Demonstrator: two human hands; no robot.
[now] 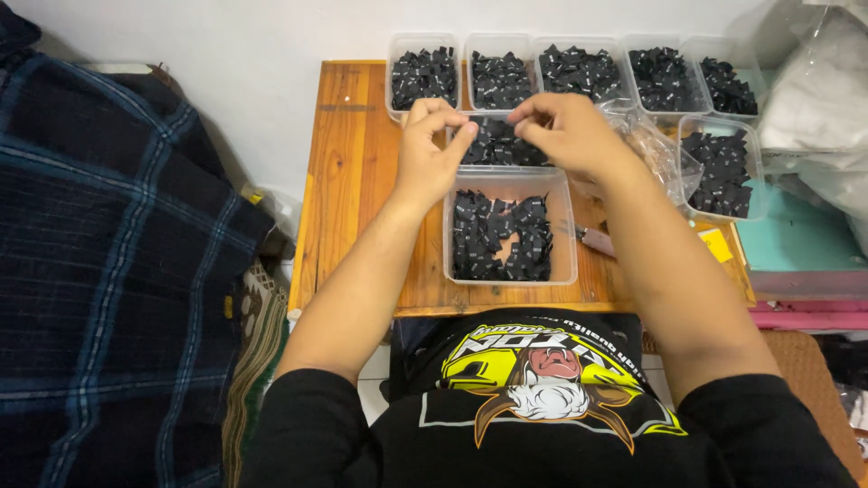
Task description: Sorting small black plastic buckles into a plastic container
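Both hands are raised over the wooden surface [348, 172]: the left hand [429, 149] and right hand [570, 131] each pinch fingertips together, seemingly on small black pieces too small to confirm. Directly below sits a clear tub [562, 226] of black folded labels [502, 237], with similar filled tubs [423, 77] ranged along the far edge.

middle tub [506, 161]: mostly behind hands | knife [592, 239]: blade under forearm

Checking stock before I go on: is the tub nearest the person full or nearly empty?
Partly full. Black pieces cover most of the near tub, but bare bottom shows at its top edge and centre.
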